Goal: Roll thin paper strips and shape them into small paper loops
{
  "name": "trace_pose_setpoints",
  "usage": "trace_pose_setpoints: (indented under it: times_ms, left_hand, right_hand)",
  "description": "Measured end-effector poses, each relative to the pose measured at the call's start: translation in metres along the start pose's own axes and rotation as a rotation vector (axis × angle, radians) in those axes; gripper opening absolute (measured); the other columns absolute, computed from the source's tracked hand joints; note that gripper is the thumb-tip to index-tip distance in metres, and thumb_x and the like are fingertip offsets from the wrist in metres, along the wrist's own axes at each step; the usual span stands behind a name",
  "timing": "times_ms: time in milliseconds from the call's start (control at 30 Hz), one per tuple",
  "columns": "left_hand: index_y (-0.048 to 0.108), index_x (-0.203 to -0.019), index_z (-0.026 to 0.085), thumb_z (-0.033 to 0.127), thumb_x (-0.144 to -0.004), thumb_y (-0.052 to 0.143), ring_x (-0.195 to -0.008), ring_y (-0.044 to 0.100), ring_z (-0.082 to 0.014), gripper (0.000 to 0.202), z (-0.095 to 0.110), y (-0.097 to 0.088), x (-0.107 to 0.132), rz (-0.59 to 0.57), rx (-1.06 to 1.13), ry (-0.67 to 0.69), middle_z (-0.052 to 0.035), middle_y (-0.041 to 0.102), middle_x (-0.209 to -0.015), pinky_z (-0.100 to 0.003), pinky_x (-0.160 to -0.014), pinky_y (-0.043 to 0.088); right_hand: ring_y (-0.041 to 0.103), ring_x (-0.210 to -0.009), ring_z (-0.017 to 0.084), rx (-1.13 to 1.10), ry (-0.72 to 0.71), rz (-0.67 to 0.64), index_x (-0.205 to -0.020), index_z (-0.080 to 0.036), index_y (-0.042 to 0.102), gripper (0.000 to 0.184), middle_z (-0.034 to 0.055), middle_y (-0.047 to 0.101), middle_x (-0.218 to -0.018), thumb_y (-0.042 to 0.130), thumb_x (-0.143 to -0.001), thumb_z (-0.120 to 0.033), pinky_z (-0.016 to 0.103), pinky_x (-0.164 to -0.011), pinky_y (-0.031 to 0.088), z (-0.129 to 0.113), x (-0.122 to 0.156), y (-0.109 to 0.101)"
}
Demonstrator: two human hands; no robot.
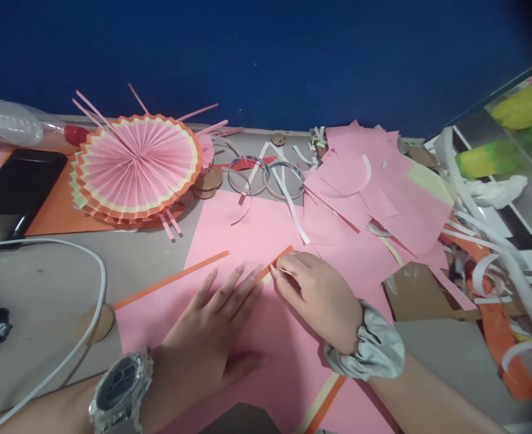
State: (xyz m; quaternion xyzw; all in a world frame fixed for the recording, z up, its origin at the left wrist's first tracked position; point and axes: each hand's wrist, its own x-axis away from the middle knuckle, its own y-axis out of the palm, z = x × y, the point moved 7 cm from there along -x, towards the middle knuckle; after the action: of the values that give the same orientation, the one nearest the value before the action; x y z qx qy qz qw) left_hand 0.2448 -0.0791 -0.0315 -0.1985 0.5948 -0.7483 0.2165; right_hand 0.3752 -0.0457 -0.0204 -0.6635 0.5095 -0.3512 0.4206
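Note:
My left hand (214, 328) lies flat with fingers stretched out on a large pink paper sheet (247, 235), a watch on its wrist. My right hand (317, 295), with a silver scrunchie at the wrist, has its fingers curled and pinches the near end of a short orange paper strip (278, 260) that lies on the pink sheet by my left fingertips. A longer orange strip (170, 279) runs diagonally across the sheet's left edge.
A stack of pink-and-orange pleated paper fans (134, 169) lies at the back left beside a black phone (19, 184). A white cable (85, 283) loops at the left. Pink paper scraps (383, 187), tape rings (266, 175) and white strips crowd the back and right.

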Motion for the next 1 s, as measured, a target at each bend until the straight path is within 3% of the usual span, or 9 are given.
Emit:
trace_pose_setpoints:
  times_ms: [200,500,1000]
  left_hand:
    - [0.021,-0.142,0.016,0.059,-0.086,0.03,-0.135,0.01,-0.0276,0.071,0.0006,0.0037,0.0032,-0.005,0.038,0.016,-0.0031,0.019,-0.148,-0.047,-0.109,-0.005]
    - [0.024,-0.141,0.017,0.058,-0.086,0.031,-0.135,0.014,-0.027,0.068,0.0002,0.0014,0.0022,-0.01,0.056,0.009,-0.0033,0.024,-0.147,-0.045,-0.109,-0.006]
    - [0.028,-0.139,0.016,0.056,-0.086,0.035,-0.135,0.012,-0.0276,0.067,0.0003,-0.0029,-0.0014,-0.003,0.053,0.011,-0.0033,0.016,-0.149,-0.045,-0.11,-0.001]
  right_hand:
    - [0.044,-0.064,0.012,0.101,-0.039,0.039,-0.072,-0.02,0.044,0.013,-0.002,0.049,-0.068,0.044,-0.085,-0.018,0.027,-0.062,0.032,-0.001,-0.0005,0.0018]
    - [0.046,-0.064,0.012,0.147,-0.055,0.051,-0.073,-0.019,0.047,0.012,-0.0015,0.05,-0.068,0.044,-0.084,-0.016,0.026,-0.062,0.033,-0.0032,-0.001,0.0023]
    - [0.047,-0.064,0.012,0.161,-0.058,0.066,-0.074,-0.019,0.048,0.012,-0.0011,0.051,-0.069,0.043,-0.085,-0.019,0.026,-0.061,0.033,-0.0032,-0.0007,0.0018]
